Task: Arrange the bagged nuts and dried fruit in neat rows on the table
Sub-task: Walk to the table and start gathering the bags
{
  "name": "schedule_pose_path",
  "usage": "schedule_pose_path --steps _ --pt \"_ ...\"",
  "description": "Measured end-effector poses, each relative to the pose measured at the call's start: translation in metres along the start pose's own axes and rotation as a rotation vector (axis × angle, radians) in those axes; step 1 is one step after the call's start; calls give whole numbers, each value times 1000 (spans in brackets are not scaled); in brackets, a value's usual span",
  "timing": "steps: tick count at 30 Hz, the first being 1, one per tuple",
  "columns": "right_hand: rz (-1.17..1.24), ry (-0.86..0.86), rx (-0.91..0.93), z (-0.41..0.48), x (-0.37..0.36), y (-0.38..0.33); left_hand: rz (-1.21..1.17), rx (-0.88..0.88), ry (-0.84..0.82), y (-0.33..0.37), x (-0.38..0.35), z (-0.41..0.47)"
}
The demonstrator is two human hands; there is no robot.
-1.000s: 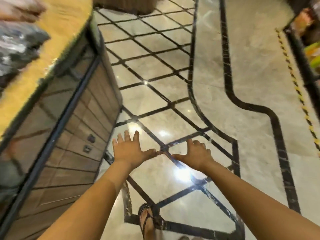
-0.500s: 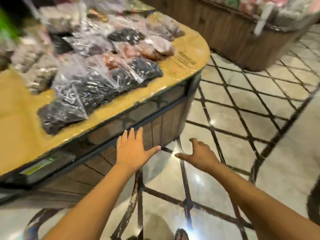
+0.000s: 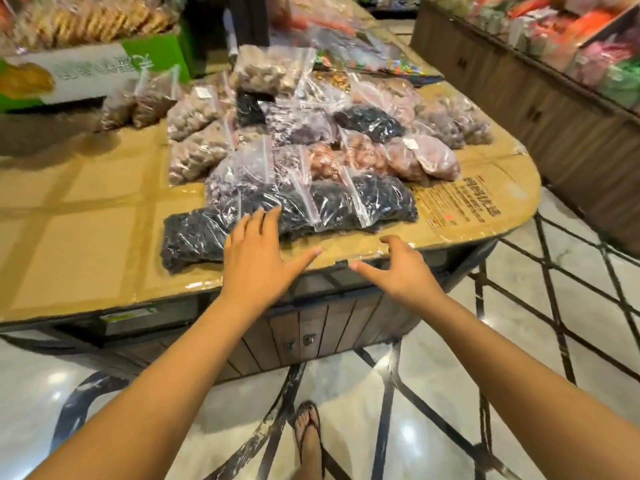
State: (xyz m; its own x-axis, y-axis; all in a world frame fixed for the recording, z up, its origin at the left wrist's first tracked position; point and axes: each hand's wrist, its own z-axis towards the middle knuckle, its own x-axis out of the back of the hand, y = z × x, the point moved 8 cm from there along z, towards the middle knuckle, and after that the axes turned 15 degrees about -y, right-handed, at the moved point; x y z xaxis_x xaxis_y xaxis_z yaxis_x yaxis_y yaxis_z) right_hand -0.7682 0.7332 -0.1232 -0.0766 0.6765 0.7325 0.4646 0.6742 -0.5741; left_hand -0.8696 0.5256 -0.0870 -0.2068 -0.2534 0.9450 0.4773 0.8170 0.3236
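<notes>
Your left hand (image 3: 258, 252) lies flat, grip released, on the dark fruit bag (image 3: 204, 233) at the worktop (image 3: 86, 237) front edge; your right hand (image 3: 398, 268) hovers there, grasping nothing.

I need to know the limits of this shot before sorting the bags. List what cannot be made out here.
- Head view: the left hand covers part of the nearest dark bag, so contact underneath is not visible.
- The lower bags in the pile are hidden by bags on top; their count is unclear.
- Printing on the cardboard table cover is too small and blurred to read.
- The green box is cut off by the left edge.
</notes>
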Motion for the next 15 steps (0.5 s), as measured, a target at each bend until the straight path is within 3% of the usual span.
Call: schedule_pose_path --steps 11,15 --pt "82 239 27 156 121 -8 -85 77 47 1 30 182" --pt "69 242 31 202 153 4 -155 161 74 -3 32 230"
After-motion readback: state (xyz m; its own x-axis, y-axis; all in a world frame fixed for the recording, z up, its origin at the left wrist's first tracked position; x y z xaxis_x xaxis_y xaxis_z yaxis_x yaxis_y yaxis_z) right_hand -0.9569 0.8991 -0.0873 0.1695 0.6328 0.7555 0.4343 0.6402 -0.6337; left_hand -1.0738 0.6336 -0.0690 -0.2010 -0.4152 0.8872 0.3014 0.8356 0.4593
